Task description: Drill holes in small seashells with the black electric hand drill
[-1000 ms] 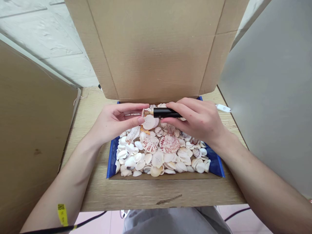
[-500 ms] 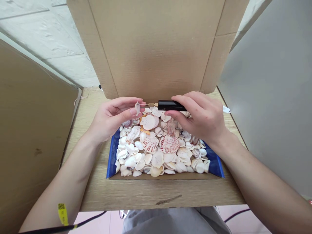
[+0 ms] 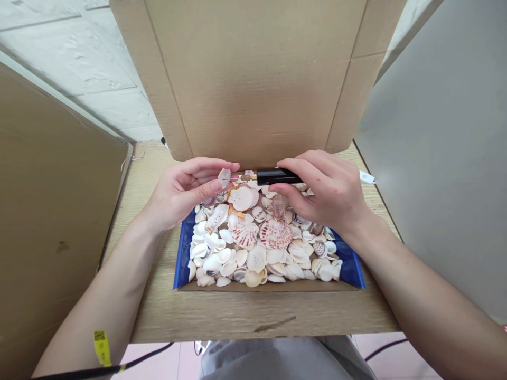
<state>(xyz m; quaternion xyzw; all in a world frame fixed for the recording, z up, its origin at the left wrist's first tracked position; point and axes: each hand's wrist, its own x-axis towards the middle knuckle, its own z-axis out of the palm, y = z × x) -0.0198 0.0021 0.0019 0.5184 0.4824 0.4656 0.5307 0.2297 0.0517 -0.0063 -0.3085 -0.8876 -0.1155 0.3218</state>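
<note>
Between the thumb and fingers of my left hand (image 3: pixel 188 190) is a small whitish seashell (image 3: pixel 224 178), its ridged face turned partly toward me. My right hand (image 3: pixel 327 187) grips a black handheld mini drill (image 3: pixel 277 176) that lies level and points left. Its brass chuck (image 3: pixel 249 178) carries a thin bit whose tip is at the shell; I cannot tell how deep it goes. Below both hands, many shells fill a shallow cardboard box with blue sides (image 3: pixel 351 264). A white scallop shell (image 3: pixel 242 199) with rows of small holes lies near the middle.
The box's cardboard lid (image 3: pixel 257 79) stands upright behind the hands. Tall panels rise at the left (image 3: pixel 55 184) and right (image 3: pixel 439 158). The wooden table (image 3: pixel 253 316) has its front edge near my lap. A black cable (image 3: pixel 83 373) with a yellow tag crosses at lower left.
The shell in my left hand has turned, so more of its ridged face shows. The drill has tilted slightly and sits a little lower, still beside the shell.
</note>
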